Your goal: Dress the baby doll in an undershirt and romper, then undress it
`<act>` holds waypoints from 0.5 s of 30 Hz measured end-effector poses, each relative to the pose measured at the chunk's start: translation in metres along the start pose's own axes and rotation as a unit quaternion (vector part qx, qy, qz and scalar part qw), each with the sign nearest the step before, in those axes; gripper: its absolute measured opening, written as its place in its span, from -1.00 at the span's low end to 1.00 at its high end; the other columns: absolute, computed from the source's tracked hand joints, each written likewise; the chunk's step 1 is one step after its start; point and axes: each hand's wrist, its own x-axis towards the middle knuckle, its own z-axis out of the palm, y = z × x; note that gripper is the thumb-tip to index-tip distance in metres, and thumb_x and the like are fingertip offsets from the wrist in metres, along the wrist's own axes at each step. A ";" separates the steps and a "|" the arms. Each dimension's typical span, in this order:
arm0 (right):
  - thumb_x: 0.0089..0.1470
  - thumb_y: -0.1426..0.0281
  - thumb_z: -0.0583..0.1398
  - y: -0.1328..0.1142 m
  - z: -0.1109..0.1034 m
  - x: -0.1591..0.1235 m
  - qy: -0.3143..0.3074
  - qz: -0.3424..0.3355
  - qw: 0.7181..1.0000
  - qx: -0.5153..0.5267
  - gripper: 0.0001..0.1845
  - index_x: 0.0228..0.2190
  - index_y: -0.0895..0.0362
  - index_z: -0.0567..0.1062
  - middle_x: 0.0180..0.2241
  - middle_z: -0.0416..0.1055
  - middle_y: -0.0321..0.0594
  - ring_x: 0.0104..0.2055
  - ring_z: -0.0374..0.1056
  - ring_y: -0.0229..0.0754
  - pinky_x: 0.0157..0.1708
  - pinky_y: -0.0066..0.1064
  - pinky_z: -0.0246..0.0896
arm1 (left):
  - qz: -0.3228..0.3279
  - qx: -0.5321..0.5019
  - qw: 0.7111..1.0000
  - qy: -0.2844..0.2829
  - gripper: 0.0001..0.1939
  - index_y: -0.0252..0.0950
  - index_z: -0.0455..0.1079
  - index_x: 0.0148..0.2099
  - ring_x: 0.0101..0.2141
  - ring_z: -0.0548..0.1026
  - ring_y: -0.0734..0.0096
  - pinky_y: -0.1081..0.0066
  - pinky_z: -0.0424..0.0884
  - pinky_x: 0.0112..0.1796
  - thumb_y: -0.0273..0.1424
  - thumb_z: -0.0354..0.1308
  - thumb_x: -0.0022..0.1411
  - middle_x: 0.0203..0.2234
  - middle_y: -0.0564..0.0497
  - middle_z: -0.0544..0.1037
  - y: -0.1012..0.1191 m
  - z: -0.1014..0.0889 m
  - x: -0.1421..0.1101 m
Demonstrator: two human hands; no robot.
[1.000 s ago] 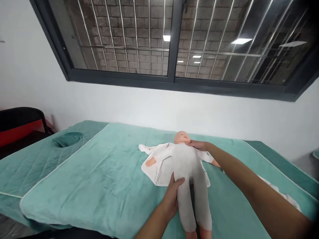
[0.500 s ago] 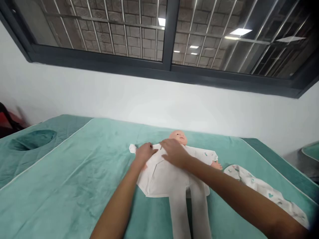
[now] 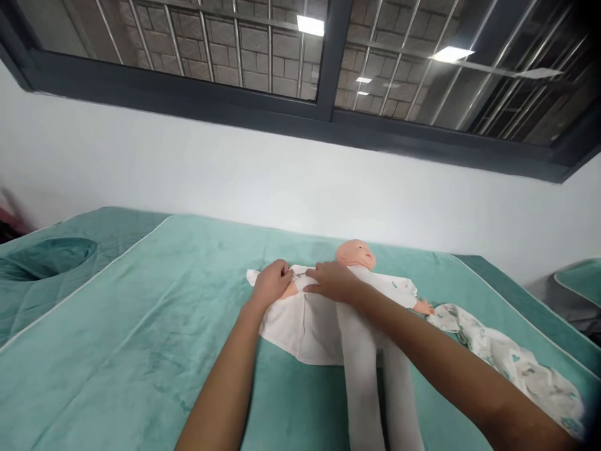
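Note:
A baby doll (image 3: 355,254) lies on its back, in a white baby shirt (image 3: 305,332) and pale leggings (image 3: 364,376). My left hand (image 3: 273,282) is closed on the shirt's left-side sleeve, whose cuff end sticks out past the fingers. Bare doll arm shows just beside that hand. At the shoulder, my right hand (image 3: 334,282) pinches the shirt's cloth, its forearm crossing over the doll's body. On the right side the doll's other arm is in a printed sleeve (image 3: 399,288) with its hand showing. My fingertips are partly hidden in the cloth.
A green covered massage bed (image 3: 141,332) carries everything, with a face hole (image 3: 51,260) at its left end. A crumpled white printed cloth (image 3: 511,360) lies to the right. Behind stand a white wall (image 3: 225,169) and a barred window.
The doll has shifted right in view and its head has turned. Its left-side arm is more bare beside my left hand. The shirt's front panel has moved, and both hands remain on the shirt.

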 end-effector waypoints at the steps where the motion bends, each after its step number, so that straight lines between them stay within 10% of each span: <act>1: 0.27 -0.03 -0.03 0.004 -0.001 -0.002 -0.008 0.028 1.000 -0.008 -0.50 -0.07 0.05 0.45 -0.16 0.48 -0.05 -0.17 0.43 0.03 -0.23 -0.24 0.20 | -0.004 0.003 1.000 0.006 -0.82 -0.22 0.29 -0.35 -0.41 0.38 0.36 0.38 0.10 -0.41 -0.30 -0.01 0.30 -0.46 0.05 0.47 0.001 -0.002 -0.001; 15: 0.26 -0.06 -0.07 0.030 -0.003 -0.002 -0.030 0.153 0.986 0.057 -0.47 -0.04 0.00 0.42 -0.12 0.45 -0.08 -0.17 0.42 0.02 -0.26 -0.26 0.19 | 0.015 0.098 0.992 0.078 -0.91 -0.21 0.30 -0.24 -0.27 0.45 0.29 0.35 0.12 -0.37 -0.40 -0.02 0.33 -0.29 -0.01 0.51 0.012 -0.011 -0.011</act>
